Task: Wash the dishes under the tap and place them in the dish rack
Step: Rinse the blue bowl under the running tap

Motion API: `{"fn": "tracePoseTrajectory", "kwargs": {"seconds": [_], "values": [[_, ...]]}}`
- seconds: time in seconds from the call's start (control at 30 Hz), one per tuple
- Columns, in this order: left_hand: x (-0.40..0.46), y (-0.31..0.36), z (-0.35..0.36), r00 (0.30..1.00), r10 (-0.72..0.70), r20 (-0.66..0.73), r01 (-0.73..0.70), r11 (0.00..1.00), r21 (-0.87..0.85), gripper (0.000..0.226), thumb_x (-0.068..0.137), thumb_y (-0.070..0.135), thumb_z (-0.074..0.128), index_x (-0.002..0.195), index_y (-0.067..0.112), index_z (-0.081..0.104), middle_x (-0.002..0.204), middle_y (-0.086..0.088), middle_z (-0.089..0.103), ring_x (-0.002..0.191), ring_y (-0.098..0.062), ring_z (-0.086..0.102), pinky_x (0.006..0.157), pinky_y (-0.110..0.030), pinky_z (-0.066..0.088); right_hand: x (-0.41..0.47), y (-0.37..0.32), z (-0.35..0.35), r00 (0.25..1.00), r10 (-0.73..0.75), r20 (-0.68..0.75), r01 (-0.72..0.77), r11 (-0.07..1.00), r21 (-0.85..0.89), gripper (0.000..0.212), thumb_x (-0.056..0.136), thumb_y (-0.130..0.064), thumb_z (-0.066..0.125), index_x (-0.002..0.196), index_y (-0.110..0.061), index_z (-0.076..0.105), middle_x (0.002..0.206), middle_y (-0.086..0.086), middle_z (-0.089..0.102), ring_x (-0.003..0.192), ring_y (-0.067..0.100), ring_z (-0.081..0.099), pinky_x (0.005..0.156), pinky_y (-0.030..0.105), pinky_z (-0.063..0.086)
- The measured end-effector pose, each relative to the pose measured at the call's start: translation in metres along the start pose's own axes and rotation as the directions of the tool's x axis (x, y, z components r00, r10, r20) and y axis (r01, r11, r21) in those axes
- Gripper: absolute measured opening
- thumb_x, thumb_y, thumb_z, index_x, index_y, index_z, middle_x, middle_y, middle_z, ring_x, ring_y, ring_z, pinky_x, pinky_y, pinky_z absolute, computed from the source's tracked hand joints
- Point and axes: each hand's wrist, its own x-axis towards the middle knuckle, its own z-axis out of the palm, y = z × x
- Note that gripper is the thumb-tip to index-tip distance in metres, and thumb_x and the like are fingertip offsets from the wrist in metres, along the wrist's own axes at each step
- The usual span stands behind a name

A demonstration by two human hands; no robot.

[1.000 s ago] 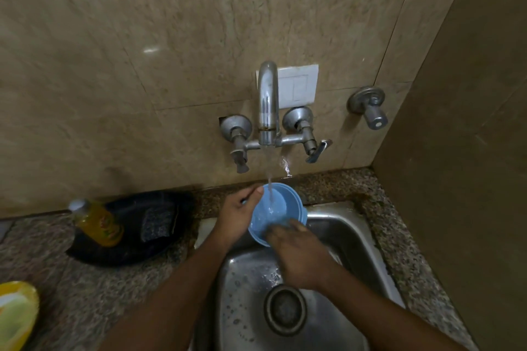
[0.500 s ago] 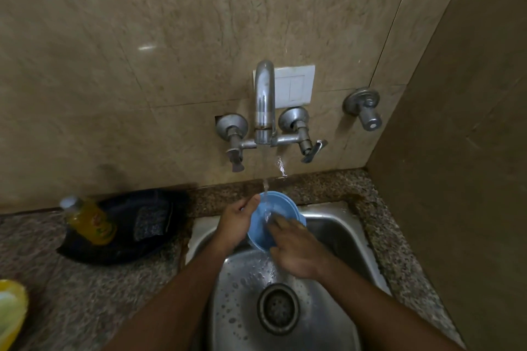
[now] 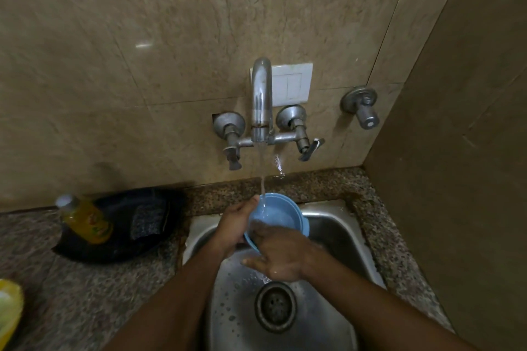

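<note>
Head cam: we've got one blue bowl (image 3: 281,215) over the sink (image 3: 336,225) under one tap (image 3: 261,100). Left hand (image 3: 233,225) grips its rim; right hand (image 3: 281,253) looks flat-fingered inside, slid lower than a second ago.

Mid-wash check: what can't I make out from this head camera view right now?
- Dish rack: not in view.
- Blue bowl: near rim and underside hidden by the left hand and right hand.
- Right hand's fingertips: blurred inside the bowl.
- Yellow bottle: label motion-blurred, unreadable.
- Yellow item: cut off by the left edge.
- Sink: front cut off by the bottom edge.
</note>
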Motion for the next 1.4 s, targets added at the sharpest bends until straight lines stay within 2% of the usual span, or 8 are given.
{"fn": "tracePoseTrajectory", "kwargs": {"seconds": [0.17,0.4,0.57,0.83,0.97,1.1,1.27,1.4], "values": [[0.004,0.005,0.005,0.997,0.082,-0.011,-0.08,0.989,0.122,0.035,0.091,0.046,0.062,0.094,0.014,0.075,0.088,-0.011,0.077,0.088,-0.031,0.073,0.089,-0.052,0.056,-0.006,0.006,0.0,0.993,0.075,-0.091,-0.079,0.996,-0.04,0.086,0.095,-0.062,0.037,0.157,-0.011,0.008,0.164,0.008,0.012,0.15,0.027,0.014,0.121,0.041,0.017],[0.002,0.005,0.005,0.992,0.129,-0.011,-0.127,0.983,0.135,0.033,0.092,0.041,0.063,0.091,0.011,0.075,0.088,-0.013,0.076,0.091,-0.034,0.072,0.09,-0.053,0.055,-0.014,0.007,-0.004,0.991,0.032,-0.129,-0.042,0.996,-0.074,0.086,0.094,-0.058,0.043,0.157,-0.013,0.007,0.164,0.008,0.013,0.15,0.024,0.015,0.12,0.036,0.012],[0.0,0.004,0.001,0.997,0.071,0.016,-0.072,0.992,0.107,0.032,0.093,0.035,0.063,0.103,0.007,0.074,0.09,-0.012,0.077,0.086,-0.029,0.073,0.085,-0.042,0.058,-0.014,0.004,0.002,0.996,-0.023,-0.092,0.02,0.999,-0.041,0.07,0.089,-0.047,0.049,0.149,-0.017,0.029,0.148,0.006,0.044,0.124,0.03,0.053,0.103,0.041,0.045],[-0.001,0.012,0.004,0.996,0.085,0.041,-0.087,0.995,0.048,0.028,0.096,0.033,0.059,0.099,0.01,0.073,0.091,-0.012,0.077,0.083,-0.025,0.074,0.079,-0.037,0.058,-0.011,0.008,-0.008,0.997,-0.047,-0.063,0.041,0.995,-0.092,0.069,0.079,-0.027,0.058,0.145,-0.019,0.038,0.146,0.005,0.048,0.124,0.029,0.054,0.099,0.039,0.048],[0.002,0.017,0.008,0.985,0.165,0.049,-0.17,0.979,0.109,0.031,0.095,0.039,0.059,0.098,0.012,0.074,0.093,-0.01,0.077,0.09,-0.026,0.073,0.086,-0.041,0.056,-0.004,0.01,-0.013,0.995,0.058,-0.08,-0.071,0.983,-0.17,0.092,0.083,-0.035,0.059,0.157,-0.012,0.009,0.164,0.014,0.008,0.149,0.031,0.014,0.119,0.044,0.02],[0.007,0.019,-0.003,0.978,0.207,0.033,-0.21,0.963,0.171,0.024,0.092,0.036,0.064,0.088,0.016,0.077,0.088,-0.008,0.077,0.088,-0.026,0.072,0.089,-0.045,0.054,-0.006,0.004,-0.007,0.996,-0.077,-0.04,0.073,0.992,-0.1,0.085,0.079,-0.014,0.065,0.153,-0.013,0.025,0.156,0.011,0.034,0.135,0.031,0.044,0.107,0.042,0.043],[0.004,0.022,0.003,0.975,0.221,0.029,-0.222,0.959,0.177,0.022,0.094,0.032,0.062,0.086,0.016,0.076,0.081,-0.001,0.077,0.079,-0.018,0.072,0.075,-0.028,0.056,0.0,0.003,-0.009,0.994,0.028,-0.101,-0.046,0.982,-0.185,0.095,0.08,-0.026,0.063,0.156,-0.011,0.009,0.163,0.015,0.01,0.149,0.034,0.012,0.119,0.046,0.02],[0.003,0.019,-0.007,0.974,0.227,0.025,-0.227,0.951,0.208,0.023,0.092,0.033,0.065,0.077,0.021,0.078,0.08,-0.002,0.077,0.078,-0.018,0.072,0.079,-0.034,0.055,-0.007,0.004,-0.004,0.991,-0.111,-0.074,0.102,0.988,-0.117,0.084,0.077,-0.014,0.066,0.152,-0.017,0.029,0.156,0.006,0.035,0.135,0.026,0.044,0.105,0.04,0.043]]}}
